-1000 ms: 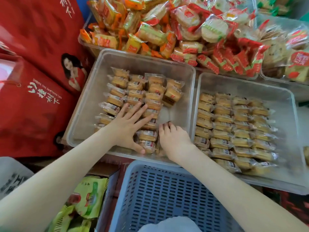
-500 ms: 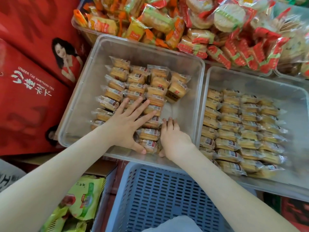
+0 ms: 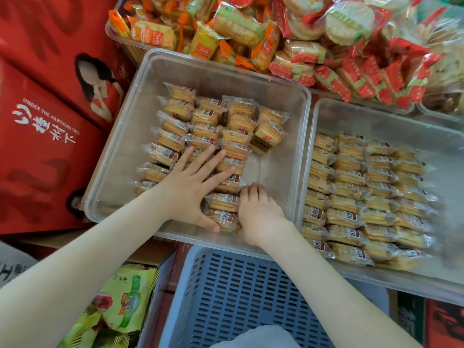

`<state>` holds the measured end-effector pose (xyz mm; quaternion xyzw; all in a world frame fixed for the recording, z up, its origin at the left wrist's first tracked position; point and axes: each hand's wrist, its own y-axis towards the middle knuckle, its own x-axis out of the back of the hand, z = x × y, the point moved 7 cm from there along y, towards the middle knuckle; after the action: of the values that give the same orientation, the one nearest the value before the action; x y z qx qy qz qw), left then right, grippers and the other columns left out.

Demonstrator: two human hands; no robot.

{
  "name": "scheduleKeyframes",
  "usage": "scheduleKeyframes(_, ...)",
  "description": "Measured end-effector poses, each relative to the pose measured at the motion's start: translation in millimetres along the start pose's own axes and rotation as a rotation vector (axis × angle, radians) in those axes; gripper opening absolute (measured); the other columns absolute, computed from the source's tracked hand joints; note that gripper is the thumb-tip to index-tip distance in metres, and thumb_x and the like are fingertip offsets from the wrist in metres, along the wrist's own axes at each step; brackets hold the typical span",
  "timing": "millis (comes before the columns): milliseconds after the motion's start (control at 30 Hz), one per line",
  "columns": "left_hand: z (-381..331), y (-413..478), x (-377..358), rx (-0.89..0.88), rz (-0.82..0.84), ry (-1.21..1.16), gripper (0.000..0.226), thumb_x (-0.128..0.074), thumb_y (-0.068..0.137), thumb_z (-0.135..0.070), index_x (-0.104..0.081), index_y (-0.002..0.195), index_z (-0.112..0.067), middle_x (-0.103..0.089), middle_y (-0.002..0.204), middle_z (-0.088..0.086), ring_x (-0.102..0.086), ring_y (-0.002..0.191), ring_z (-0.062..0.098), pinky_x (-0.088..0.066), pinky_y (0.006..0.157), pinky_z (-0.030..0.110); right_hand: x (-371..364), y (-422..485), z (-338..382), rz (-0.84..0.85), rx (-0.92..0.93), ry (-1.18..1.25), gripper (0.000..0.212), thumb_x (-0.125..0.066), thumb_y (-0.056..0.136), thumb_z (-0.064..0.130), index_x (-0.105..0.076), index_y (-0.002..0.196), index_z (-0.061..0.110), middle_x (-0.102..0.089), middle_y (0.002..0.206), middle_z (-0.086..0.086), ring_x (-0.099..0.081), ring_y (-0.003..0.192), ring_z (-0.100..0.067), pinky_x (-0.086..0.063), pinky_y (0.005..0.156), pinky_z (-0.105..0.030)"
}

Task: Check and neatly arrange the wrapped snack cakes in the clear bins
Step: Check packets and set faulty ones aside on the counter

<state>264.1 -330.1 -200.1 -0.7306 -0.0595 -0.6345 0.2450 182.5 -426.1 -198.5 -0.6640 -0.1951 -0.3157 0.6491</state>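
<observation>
Head view, w/ the left bin [image 3: 120, 136] taken as ref. The wrapped snack cakes [image 3: 208, 116] are packed in rows in its middle. One cake [image 3: 266, 139] at the far-right corner of the block is seen tilted out of line.

The left hand [image 3: 185, 192] is laid flat on the near rows, fingers [image 3: 221, 175] straight and spread apart, pressing down. The right hand [image 3: 261, 212] is set just beside the block's near-right edge, fingers [image 3: 253, 190] curled under. Whether a pack is pinched cannot be told, the tips being hidden.

Step judged: near rows are being squared up, approx. mid-task for this bin. The right bin [image 3: 376, 116], directly right of the ref., looks already tidy.

Next move prob. calls for the near column to be nudged left by the right hand while it is held down, then the tilted cake to be stood straight.
</observation>
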Motion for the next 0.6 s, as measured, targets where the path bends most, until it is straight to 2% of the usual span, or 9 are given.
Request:
scheduleKeyframes(100, 0, 0, 1, -0.004, 0.021, -0.013, 0.12, -0.026, 0.061, -0.099, 0.028, 0.147, -0.034, 0.032, 0.154, 0.007, 0.035, 0.141, 0.023, 0.03, 0.109, 0.048, 4, 1, -2, 0.053, 0.03, 0.022, 0.088, -0.063, 0.089, 0.027, -0.006, 0.149, -0.002, -0.02, 0.151, -0.024, -0.02, 0.14, -0.036, -0.026, 0.115, -0.039)
scheduleKeyframes(200, 0, 0, 0, -0.001, 0.049, -0.033, 0.12, -0.028, 0.061, -0.099, 0.038, 0.14, -0.037, 0.042, 0.149, 0.004, 0.044, 0.136, 0.022, 0.036, 0.105, 0.047, 3, 3, -4, 0.147, 0.056, 0.037, 0.084, -0.062, 0.088, 0.027, -0.009, 0.148, -0.002, -0.027, 0.146, -0.024, -0.029, 0.135, -0.036, -0.035, 0.11, -0.04)
scheduleKeyframes(267, 1, 0, 0, -0.007, 0.079, -0.039, 0.119, -0.027, 0.061, -0.099, 0.041, 0.138, -0.038, 0.045, 0.147, 0.003, 0.046, 0.134, 0.022, 0.038, 0.103, 0.046, 3, 4, -4, 0.163, 0.067, 0.011, 0.087, -0.062, 0.088, 0.028, -0.008, 0.149, -0.002, -0.025, 0.147, -0.025, -0.026, 0.137, -0.037, -0.034, 0.111, -0.042)
scheduleKeyframes(333, 1, 0, 0, -0.017, 0.113, -0.078, 0.116, -0.021, 0.061, -0.1, 0.039, 0.139, -0.039, 0.048, 0.146, 0.001, 0.047, 0.134, 0.019, 0.038, 0.103, 0.045, 8, 0, -4, 0.148, 0.075, -0.027, 0.085, -0.061, 0.088, 0.025, -0.009, 0.15, -0.001, -0.017, 0.152, -0.024, -0.018, 0.142, -0.036, -0.026, 0.116, -0.043)
scheduleKeyframes(400, 4, 2, 5, 0.004, 0.1, -0.184, 0.107, -0.015, 0.065, -0.097, 0.025, 0.147, -0.041, 0.039, 0.153, -0.003, 0.042, 0.137, 0.013, 0.037, 0.105, 0.039, 29, -7, -7, 0.051, 0.079, -0.065, 0.076, -0.06, 0.089, 0.022, -0.019, 0.151, 0.003, -0.012, 0.156, -0.021, -0.011, 0.145, -0.034, -0.015, 0.12, -0.044)
scheduleKeyframes(433, 4, 3, 9, 0.025, 0.082, -0.247, 0.103, -0.013, 0.068, -0.094, 0.015, 0.151, -0.04, 0.031, 0.158, -0.004, 0.036, 0.141, 0.011, 0.034, 0.107, 0.035, 44, -10, -11, -0.04, 0.078, -0.053, 0.067, -0.059, 0.09, 0.02, -0.028, 0.148, 0.005, -0.016, 0.155, -0.019, -0.013, 0.144, -0.033, -0.015, 0.12, -0.044)
scheduleKeyframes(500, 5, 3, 18, 0.073, 0.03, -0.333, 0.097, -0.011, 0.073, -0.089, -0.004, 0.154, -0.037, 0.011, 0.163, -0.006, 0.018, 0.147, 0.01, 0.028, 0.109, 0.031, 79, -15, -23, -0.28, 0.037, 0.053, 0.053, -0.057, 0.09, 0.012, -0.041, 0.14, 0.007, -0.033, 0.146, -0.015, -0.028, 0.137, -0.03, -0.025, 0.115, -0.04)
scheduleKeyframes(567, 4, 4, 28, 0.116, -0.034, -0.332, 0.093, -0.015, 0.077, -0.083, -0.014, 0.154, -0.031, 0.001, 0.163, -0.004, 0.003, 0.148, 0.016, 0.021, 0.112, 0.032, 108, -14, -38, -0.504, -0.052, 0.128, 0.058, -0.057, 0.088, 0.005, -0.034, 0.141, 0.005, -0.036, 0.144, -0.016, -0.032, 0.135, -0.03, -0.03, 0.112, -0.038)
scheduleKeyframes(600, 3, 5, 32, 0.122, -0.059, -0.303, 0.091, -0.018, 0.079, -0.08, -0.017, 0.154, -0.028, -0.001, 0.164, -0.001, 0.001, 0.148, 0.019, 0.017, 0.114, 0.035, 114, -8, -43, -0.552, -0.087, 0.131, 0.065, -0.058, 0.088, 0.005, -0.026, 0.145, 0.004, -0.031, 0.147, -0.018, -0.029, 0.138, -0.032, -0.028, 0.113, -0.039)
